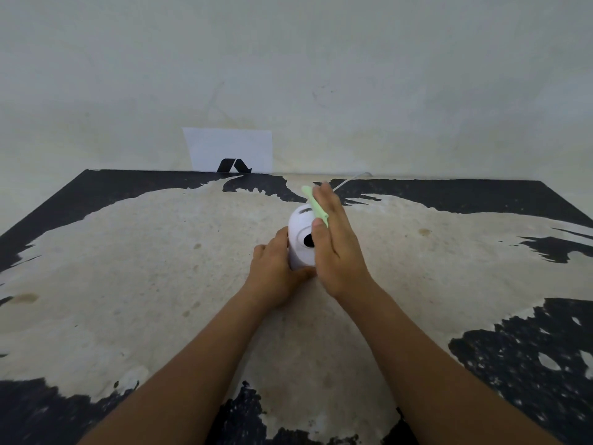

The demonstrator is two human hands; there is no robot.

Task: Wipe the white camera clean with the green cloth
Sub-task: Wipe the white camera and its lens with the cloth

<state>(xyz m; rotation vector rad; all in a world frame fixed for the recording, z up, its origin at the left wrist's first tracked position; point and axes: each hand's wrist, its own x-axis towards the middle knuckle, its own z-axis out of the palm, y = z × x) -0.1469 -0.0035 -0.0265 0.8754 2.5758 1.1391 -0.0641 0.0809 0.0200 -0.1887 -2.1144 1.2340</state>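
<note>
Head view: white camera [300,242] stands upright mid-worktop [128,268], lens toward me. My left hand [276,277] cups its left side and base. My right hand [333,242], fingers flat together, presses the green cloth [316,207] against its right flank. Open worktop all round; a white cable [348,179] trails behind.

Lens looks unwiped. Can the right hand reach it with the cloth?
Probably yes: the right hand with the cloth is against the camera, beside its lens, with nothing between.
</note>
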